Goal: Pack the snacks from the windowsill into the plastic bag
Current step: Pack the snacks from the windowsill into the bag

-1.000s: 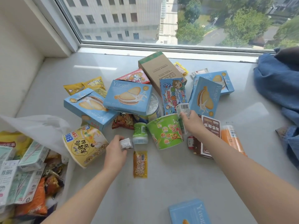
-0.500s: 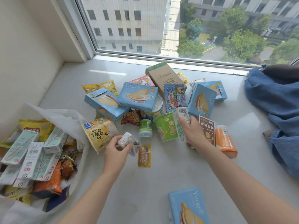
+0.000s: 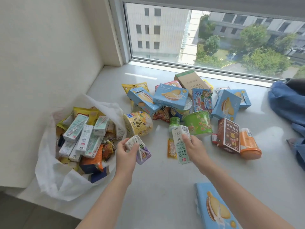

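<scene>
The blue biscuit box [image 3: 214,209] nearest the person is cut by the bottom edge. The denim cloth [image 3: 287,103] runs out at the right edge. In the plastic bag [image 3: 54,177] the lower packets lie hidden under the cartons. A silver-lidded tub [image 3: 187,105] is mostly covered by a blue box. The small print on the packets cannot be read.

Bright daylight thru window [image 3: 214,38], sun patch + glare on windowsill [image 3: 140,76] nr the frame, soft shadows under boxes, wide-angle bending at edges, slight blur overall, bottom-left corner dimmer.
</scene>
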